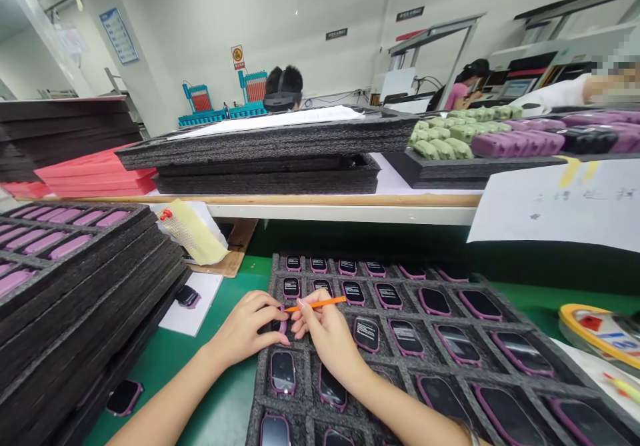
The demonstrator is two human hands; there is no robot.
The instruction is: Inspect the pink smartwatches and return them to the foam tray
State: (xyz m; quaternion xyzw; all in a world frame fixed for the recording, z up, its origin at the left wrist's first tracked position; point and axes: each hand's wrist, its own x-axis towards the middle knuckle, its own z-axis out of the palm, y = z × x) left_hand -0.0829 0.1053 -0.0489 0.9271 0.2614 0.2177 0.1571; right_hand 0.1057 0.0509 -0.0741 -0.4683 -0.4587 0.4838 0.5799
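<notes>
My left hand (249, 326) is closed with fingers and thumb on a purple-rimmed smartwatch (281, 325) at the left side of a black foam tray (345, 355). Between the fingers of my right hand (326, 329) is a thin orange pointed stick (330, 302). Its tip points left and reaches the edge of that watch; whether it touches is hard to tell. My fingers hide part of the watch face. Around my hands, the tray's pockets hold several similar watches, and those in the back rows show white text on dark screens (353, 293).
Stacked foam trays (120, 299) with purple parts rise at the left. Two loose watches lie near them, one on white card (193, 316). A shelf edge (325, 214) crosses ahead, bearing more foam. A yellow tape roll (600, 333) sits right. Other people work behind.
</notes>
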